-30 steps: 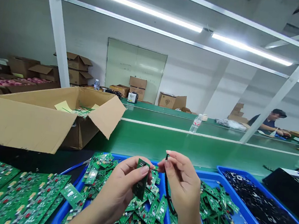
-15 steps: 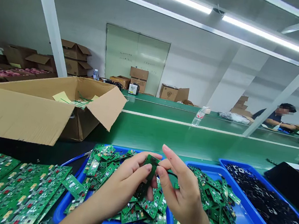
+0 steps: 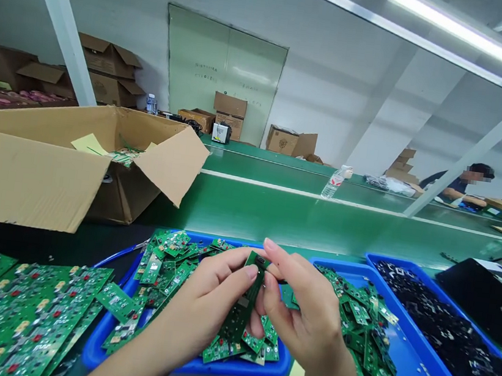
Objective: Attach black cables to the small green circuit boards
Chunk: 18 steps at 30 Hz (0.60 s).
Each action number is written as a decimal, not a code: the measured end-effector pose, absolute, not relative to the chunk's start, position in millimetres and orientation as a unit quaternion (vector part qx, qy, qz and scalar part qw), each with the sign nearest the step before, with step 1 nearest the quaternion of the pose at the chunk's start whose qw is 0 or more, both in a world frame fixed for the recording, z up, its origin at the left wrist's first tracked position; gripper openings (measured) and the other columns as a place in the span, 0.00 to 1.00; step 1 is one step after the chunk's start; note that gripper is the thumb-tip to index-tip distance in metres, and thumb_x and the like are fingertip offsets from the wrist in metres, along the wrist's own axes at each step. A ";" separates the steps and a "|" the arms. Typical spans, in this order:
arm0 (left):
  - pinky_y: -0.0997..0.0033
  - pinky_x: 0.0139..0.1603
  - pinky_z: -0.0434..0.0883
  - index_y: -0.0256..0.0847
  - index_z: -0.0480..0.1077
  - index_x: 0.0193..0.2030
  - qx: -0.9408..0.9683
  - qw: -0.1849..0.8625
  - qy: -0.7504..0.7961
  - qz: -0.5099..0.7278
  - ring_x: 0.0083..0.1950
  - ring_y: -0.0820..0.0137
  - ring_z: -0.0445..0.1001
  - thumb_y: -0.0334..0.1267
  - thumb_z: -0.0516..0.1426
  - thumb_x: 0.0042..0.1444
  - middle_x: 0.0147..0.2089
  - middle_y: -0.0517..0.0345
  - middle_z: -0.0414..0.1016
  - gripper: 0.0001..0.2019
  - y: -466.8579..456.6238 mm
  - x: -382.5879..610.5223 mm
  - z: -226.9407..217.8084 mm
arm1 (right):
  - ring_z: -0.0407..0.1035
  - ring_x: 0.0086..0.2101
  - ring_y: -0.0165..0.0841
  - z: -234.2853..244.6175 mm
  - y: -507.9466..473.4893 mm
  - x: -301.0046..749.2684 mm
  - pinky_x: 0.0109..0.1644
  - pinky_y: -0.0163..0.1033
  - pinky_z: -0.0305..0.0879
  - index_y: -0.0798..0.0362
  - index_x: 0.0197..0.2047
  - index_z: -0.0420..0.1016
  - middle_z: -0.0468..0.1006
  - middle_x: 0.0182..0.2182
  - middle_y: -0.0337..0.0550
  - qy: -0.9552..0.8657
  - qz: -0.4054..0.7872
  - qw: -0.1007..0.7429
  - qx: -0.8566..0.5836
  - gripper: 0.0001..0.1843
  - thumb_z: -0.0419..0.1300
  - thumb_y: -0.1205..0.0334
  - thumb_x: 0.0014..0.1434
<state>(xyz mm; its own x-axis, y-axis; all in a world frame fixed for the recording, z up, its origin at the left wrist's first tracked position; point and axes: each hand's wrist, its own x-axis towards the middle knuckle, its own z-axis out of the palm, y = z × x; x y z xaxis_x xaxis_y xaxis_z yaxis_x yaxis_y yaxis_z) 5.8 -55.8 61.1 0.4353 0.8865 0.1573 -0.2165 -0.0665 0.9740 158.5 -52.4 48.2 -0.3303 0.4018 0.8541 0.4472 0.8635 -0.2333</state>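
My left hand (image 3: pixel 207 290) grips a narrow green circuit board (image 3: pixel 239 313), its thumb flat on the face near the top end. A small black part (image 3: pixel 262 261) sits at that upper end. My right hand (image 3: pixel 304 306) is closed in a pinch against the board's upper right edge; what lies between its fingertips is hidden. Beneath both hands is a blue tray (image 3: pixel 94 346) heaped with loose circuit boards (image 3: pixel 170 270). To the right stands another blue tray (image 3: pixel 409 357), with more boards (image 3: pixel 370 333) and small light bits in it.
A third tray of small black parts (image 3: pixel 436 323) stands far right. Joined board panels (image 3: pixel 21 318) lie at left, with blue-handled pliers (image 3: pixel 119 255) behind. An open carton (image 3: pixel 25 177) is at back left. A bottle (image 3: pixel 335 182) stands beyond; a person (image 3: pixel 459 184) sits far right.
The view has tilted down slightly. My right index finger, raised before, has bent down toward the board's top end. The left hand keeps its hold on the circuit board.
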 end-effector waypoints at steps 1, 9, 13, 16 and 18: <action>0.76 0.32 0.70 0.36 0.72 0.41 0.579 0.618 0.290 0.446 0.23 0.75 0.70 0.39 0.51 0.62 0.23 0.62 0.71 0.11 -55.8 6.0 61.5 | 0.70 0.27 0.32 48.1 -52.1 158.4 0.39 0.43 0.74 0.46 0.68 0.52 0.75 0.25 0.36 -0.817 -0.022 0.515 -0.259 0.35 0.52 0.77 0.61; 0.78 0.26 0.67 0.38 0.66 0.30 0.585 0.589 0.327 0.451 0.21 0.75 0.70 0.43 0.52 0.60 0.24 0.63 0.67 0.12 -56.8 8.4 62.5 | 0.66 0.26 0.31 50.1 -50.6 155.5 0.29 0.38 0.67 0.50 0.66 0.56 0.76 0.29 0.41 -0.820 -0.077 0.497 -0.275 0.32 0.51 0.77 0.61; 0.79 0.22 0.65 0.37 0.69 0.32 0.588 0.580 0.332 0.456 0.19 0.76 0.67 0.44 0.51 0.61 0.23 0.64 0.65 0.13 -57.2 10.1 61.7 | 0.68 0.27 0.33 49.7 -53.2 153.7 0.28 0.39 0.68 0.50 0.67 0.55 0.75 0.27 0.40 -0.812 -0.088 0.491 -0.303 0.31 0.51 0.76 0.62; 0.79 0.22 0.65 0.36 0.72 0.39 0.587 0.577 0.333 0.461 0.19 0.76 0.66 0.43 0.51 0.61 0.21 0.64 0.64 0.14 -57.3 11.8 61.7 | 0.72 0.31 0.34 48.6 -57.8 154.9 0.35 0.40 0.73 0.48 0.68 0.51 0.77 0.31 0.41 -0.792 -0.038 0.501 -0.346 0.33 0.53 0.72 0.63; 0.79 0.22 0.65 0.35 0.73 0.44 0.580 0.581 0.337 0.461 0.19 0.76 0.67 0.44 0.51 0.61 0.21 0.64 0.65 0.15 -57.2 12.5 61.3 | 0.74 0.36 0.34 48.3 -61.3 156.6 0.41 0.42 0.75 0.47 0.69 0.48 0.78 0.36 0.42 -0.779 0.009 0.507 -0.369 0.34 0.55 0.68 0.63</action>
<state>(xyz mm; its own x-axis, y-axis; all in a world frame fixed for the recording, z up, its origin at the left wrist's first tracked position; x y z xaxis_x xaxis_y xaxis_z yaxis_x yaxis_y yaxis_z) 12.5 -57.2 61.3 0.3480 0.9265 0.1430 -0.1433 -0.0982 0.9848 156.6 -61.3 48.3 -0.2144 0.5833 0.7834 0.5654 0.7281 -0.3874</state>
